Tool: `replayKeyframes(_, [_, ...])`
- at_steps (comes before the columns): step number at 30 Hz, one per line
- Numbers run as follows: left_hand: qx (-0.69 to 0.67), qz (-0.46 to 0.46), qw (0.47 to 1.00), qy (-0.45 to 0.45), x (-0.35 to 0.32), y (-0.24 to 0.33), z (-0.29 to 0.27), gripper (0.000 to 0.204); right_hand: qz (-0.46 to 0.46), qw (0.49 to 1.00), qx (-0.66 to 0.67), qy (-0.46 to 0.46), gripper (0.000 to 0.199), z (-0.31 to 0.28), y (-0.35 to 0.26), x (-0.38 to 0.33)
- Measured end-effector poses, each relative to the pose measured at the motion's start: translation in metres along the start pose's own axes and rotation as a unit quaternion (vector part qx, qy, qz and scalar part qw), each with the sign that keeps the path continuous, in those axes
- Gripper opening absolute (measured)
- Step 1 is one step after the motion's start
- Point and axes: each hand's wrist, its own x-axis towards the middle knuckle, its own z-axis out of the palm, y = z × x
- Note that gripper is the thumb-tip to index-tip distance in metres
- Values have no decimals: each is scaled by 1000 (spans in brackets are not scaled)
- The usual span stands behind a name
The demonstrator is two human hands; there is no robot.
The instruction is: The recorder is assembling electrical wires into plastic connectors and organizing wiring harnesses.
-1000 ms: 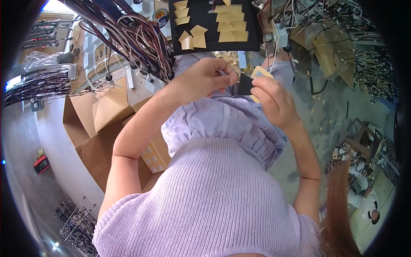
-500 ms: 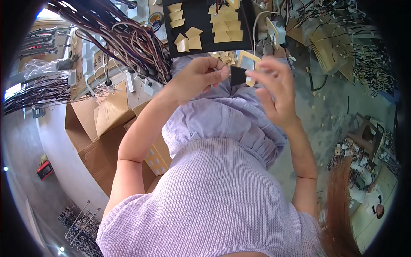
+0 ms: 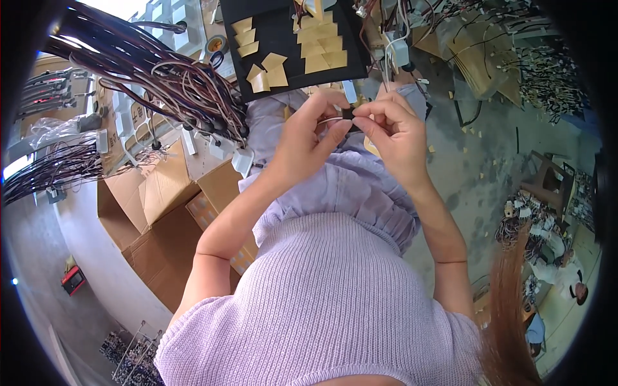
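Above my lap, both hands are closed and meet fingertip to fingertip at a small black piece (image 3: pixel 348 114), mostly covered by the fingers. My left hand (image 3: pixel 302 138) pinches its left side, and a thin pale wire (image 3: pixel 330 119) runs between those fingers. From the right, my right hand (image 3: pixel 399 138) pinches the same piece with thumb and forefinger. A bit of a yellow-rimmed thing (image 3: pixel 371 147) shows just below the right fingers. Beyond the hands lies a black board (image 3: pixel 283 48) with tan paper-like pieces (image 3: pixel 322 46) laid on it in overlapping rows.
Bundles of dark cables (image 3: pixel 167 71) hang at the upper left, near a roll of tape (image 3: pixel 216 44). An open cardboard box (image 3: pixel 161 238) stands left of my lap. More wires (image 3: pixel 547 83) lie at the upper right. Another person (image 3: pixel 566 280) is at the far right.
My right hand, spread and blurred before, has come in and closed on the black piece. The left hand has shifted slightly, and the black board sits a little further left in view.
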Motion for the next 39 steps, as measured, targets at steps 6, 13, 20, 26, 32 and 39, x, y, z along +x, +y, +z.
replayKeyframes(6, [79,40,995,55,0,2,-3,27,-4,999,-43,3,29,0,-13,-3])
replayKeyframes(13, [209,-6,977,41,-3,1,-5,20,-111,960,-254,-25,19,9,-6,-3])
replayKeyframes(20, [-228,-146,947,-171,1,-39,-23,57,-95,966,-46,-236,32,36,-53,-31])
replayKeyframes(26, [-358,-152,905,-172,-46,-44,-3,43,-231,914,-218,-253,46,34,-64,-23])
replayKeyframes(32, [-63,-164,935,-307,-24,8,-46,38,-162,863,-362,-312,24,-11,-43,16])
replayKeyframes(39, [-104,-184,929,-303,-32,25,-64,29,-132,897,-397,-145,11,-62,-55,25])
